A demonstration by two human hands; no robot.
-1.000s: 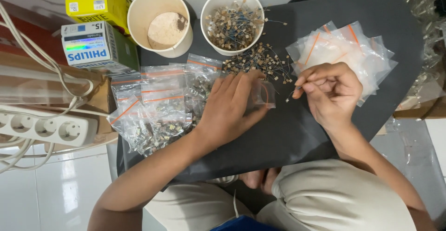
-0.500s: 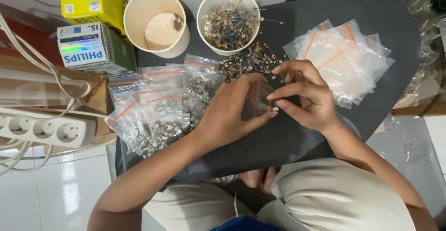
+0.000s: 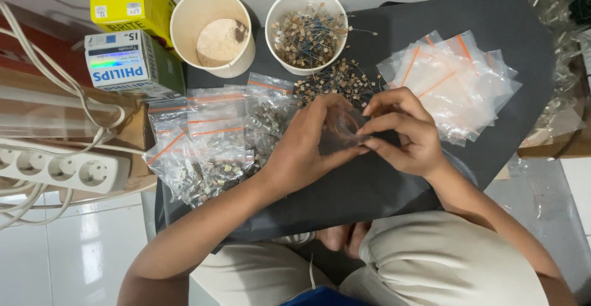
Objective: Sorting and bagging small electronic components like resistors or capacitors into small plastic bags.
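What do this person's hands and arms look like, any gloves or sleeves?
Both the left hand and the right hand are bare: no gloves, and no rings, watch or bracelets that I can see. Both forearms are uncovered, with no sleeves in view.

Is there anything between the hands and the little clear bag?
Nothing visible is in the way. The left hand and the right hand both hold the little clear bag directly, pinching it between their fingertips above the dark mat. The loose parts lie behind it.
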